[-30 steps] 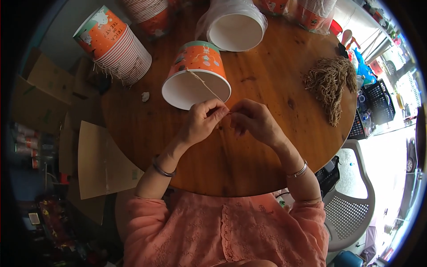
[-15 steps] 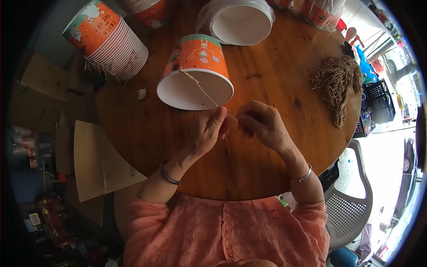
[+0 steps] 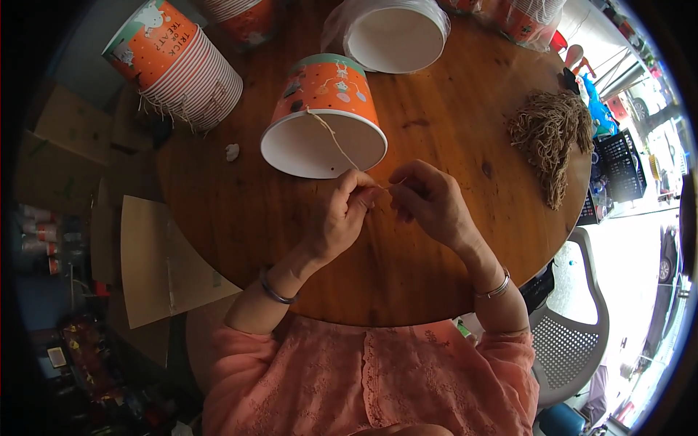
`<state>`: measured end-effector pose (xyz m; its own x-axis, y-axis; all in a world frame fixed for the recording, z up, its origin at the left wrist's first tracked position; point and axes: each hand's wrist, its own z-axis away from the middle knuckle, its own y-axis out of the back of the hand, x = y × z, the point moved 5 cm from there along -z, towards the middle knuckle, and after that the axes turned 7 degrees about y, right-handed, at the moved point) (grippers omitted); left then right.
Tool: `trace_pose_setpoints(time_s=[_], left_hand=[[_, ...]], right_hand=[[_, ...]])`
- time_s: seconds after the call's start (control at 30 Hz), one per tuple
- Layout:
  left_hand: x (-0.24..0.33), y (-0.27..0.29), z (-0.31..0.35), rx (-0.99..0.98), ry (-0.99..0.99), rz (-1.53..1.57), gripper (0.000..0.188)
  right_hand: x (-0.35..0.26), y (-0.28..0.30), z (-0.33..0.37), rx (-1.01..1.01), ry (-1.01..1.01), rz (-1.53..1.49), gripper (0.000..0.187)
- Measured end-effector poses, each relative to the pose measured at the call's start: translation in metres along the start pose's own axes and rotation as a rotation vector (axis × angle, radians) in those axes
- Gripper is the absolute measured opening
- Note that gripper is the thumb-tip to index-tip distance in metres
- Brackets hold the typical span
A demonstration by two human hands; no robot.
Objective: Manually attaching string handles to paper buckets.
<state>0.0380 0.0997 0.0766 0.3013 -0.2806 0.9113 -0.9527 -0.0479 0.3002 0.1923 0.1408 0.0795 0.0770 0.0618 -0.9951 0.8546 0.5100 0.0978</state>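
Note:
An orange paper bucket (image 3: 323,91) with a green band and printed figures lies on its side, its white open mouth toward me. From a hole near its rim a thin tan string (image 3: 336,139) runs across the mouth to my hands. My left hand (image 3: 347,207) pinches the string between thumb and forefinger. Close beside it, my right hand (image 3: 429,200) pinches the string's end, fingertips nearly touching the left ones. A small dark hole shows inside the bucket's lower wall. Whether the string has a knot between my fingers is too small to tell.
On the round wooden table (image 3: 465,269) a bundle of tan strings (image 3: 552,134) lies at right. A stack of orange buckets (image 3: 182,73) stands at left, near a white scrap (image 3: 232,152). Plastic-wrapped white buckets (image 3: 396,40) are at the back. Cardboard (image 3: 167,261) and a chair (image 3: 574,341) flank the table.
My left fingers have curled from a raised thumb into a pinch on the string, near the right fingertips. The bucket has turned and shifted slightly to the right.

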Motion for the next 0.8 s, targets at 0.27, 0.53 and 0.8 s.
trace_pose_setpoints(time_s=[0.27,0.53,0.8], left_hand=[[0.004,0.002,0.000,0.063,-0.194,-0.193,0.012],[0.006,0.039,-0.016,0.159,-0.192,-0.339,0.016],[-0.018,0.012,-0.010,-0.009,-0.186,-0.804,0.060]], right_hand=[[0.003,0.003,-0.001,-0.029,-0.009,0.015,0.012],[-0.022,0.107,0.005,0.608,0.473,-0.332,0.008],[0.014,0.055,-0.027,0.184,0.403,-0.469,0.005]])
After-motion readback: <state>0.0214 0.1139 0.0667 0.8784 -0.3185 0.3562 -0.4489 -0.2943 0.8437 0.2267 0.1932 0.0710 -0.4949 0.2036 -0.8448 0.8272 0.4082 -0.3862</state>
